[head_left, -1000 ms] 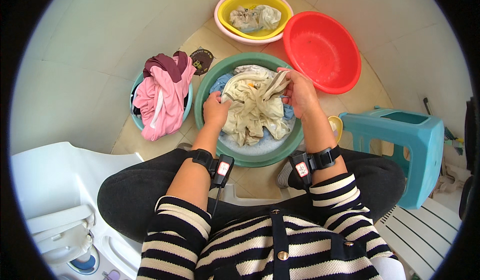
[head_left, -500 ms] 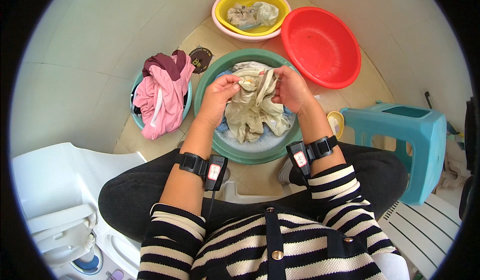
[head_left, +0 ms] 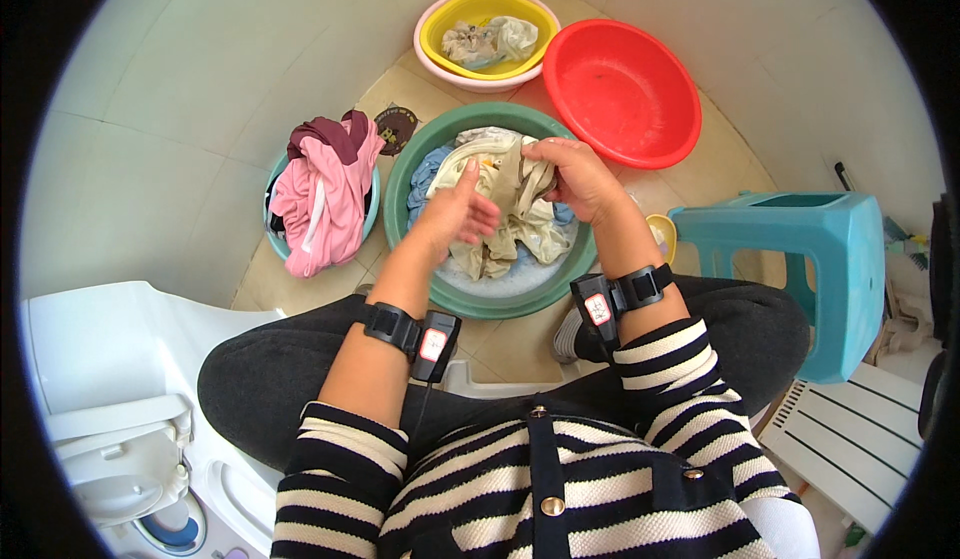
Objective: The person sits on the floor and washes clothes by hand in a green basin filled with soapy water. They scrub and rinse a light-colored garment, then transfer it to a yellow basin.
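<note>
A green basin (head_left: pixel 490 306) stands on the floor in front of me, with sudsy water and wet laundry in it. On top lies a cream-beige garment (head_left: pixel 505 214), bunched up and hanging into the suds; its exact kind I cannot tell. My right hand (head_left: pixel 580 174) is closed on a raised fold of it near the far right rim. Over the left side of the basin my left hand (head_left: pixel 460 214) is open, fingers apart, holding nothing. Blue cloth (head_left: pixel 425 181) shows at the basin's left edge.
Left of the basin, a small light-blue tub (head_left: pixel 372 199) is heaped with pink and maroon clothes (head_left: pixel 325 189). Beyond stand a yellow basin (head_left: pixel 432 34) holding wet cloth and a red basin (head_left: pixel 625 94). At right are a small yellow scoop (head_left: pixel 668 234) and a teal stool (head_left: pixel 840 269).
My left hand has let go of the garment and moved down and toward me, its fingers opening. My right hand still grips the cloth. The view has shifted slightly.
</note>
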Available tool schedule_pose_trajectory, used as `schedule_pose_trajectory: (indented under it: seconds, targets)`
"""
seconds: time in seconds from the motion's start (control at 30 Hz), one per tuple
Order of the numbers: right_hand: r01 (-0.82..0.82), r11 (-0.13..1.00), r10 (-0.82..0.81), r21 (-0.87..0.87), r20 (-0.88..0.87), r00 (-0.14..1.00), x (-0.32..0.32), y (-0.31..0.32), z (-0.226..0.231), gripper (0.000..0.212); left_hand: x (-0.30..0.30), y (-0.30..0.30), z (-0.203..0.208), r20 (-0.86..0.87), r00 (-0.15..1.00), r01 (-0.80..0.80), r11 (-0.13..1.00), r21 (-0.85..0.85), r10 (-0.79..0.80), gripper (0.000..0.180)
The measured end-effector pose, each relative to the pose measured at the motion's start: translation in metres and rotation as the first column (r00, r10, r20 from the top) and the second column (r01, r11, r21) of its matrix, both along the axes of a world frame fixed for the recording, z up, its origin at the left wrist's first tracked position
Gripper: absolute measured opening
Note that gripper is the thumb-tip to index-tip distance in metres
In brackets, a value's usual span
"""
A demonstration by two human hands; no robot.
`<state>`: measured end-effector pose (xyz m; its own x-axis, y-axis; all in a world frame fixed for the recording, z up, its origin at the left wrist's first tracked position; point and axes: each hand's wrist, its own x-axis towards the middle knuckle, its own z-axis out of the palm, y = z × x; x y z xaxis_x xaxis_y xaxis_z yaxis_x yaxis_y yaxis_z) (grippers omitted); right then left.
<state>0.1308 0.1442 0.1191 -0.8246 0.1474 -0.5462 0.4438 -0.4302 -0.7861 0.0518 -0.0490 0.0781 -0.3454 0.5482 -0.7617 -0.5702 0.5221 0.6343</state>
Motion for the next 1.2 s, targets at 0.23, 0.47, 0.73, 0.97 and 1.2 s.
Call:
schedule_pose_trajectory:
  seconds: [0.23, 0.47, 0.73, 0.97, 1.2]
  targets:
    - [-0.032, 0.785, -0.061, -0.619, -0.128, 0.99, 0.007, -0.026, 0.002, 0.027, 0.054, 0.037, -0.026, 0.674, 0.738, -0.469, 0.725, 0.505, 0.008, 0.094]
    - [-0.058, 0.956, 0.055, -0.287, -0.018, 0.998, 0.036, -0.001, -0.019, 0.032, 0.025, 0.056, -0.016, 0.695, 0.677, -0.715, 0.437, 0.545, 0.242, 0.077]
    - [0.362, 0.754, -0.548, 0.549, 0.221, 0.806, 0.101, 0.105, -0.113, 0.032, 0.028, 0.075, -0.024, 0.712, 0.643, -0.731, 0.502, 0.462, 0.282, 0.049]
    - [-0.218, 0.452, -0.645, 0.865, 0.486, 0.59, 0.179, 0.127, -0.2, 0.023, 0.03, 0.087, -0.031, 0.733, 0.608, -0.746, 0.537, 0.394, 0.306, 0.045]
    - [-0.437, 0.4, -0.591, 0.805, 0.592, 0.548, 0.171, 0.131, -0.21, 0.023, 0.032, 0.093, -0.034, 0.731, 0.603, -0.739, 0.569, 0.361, 0.319, 0.047]
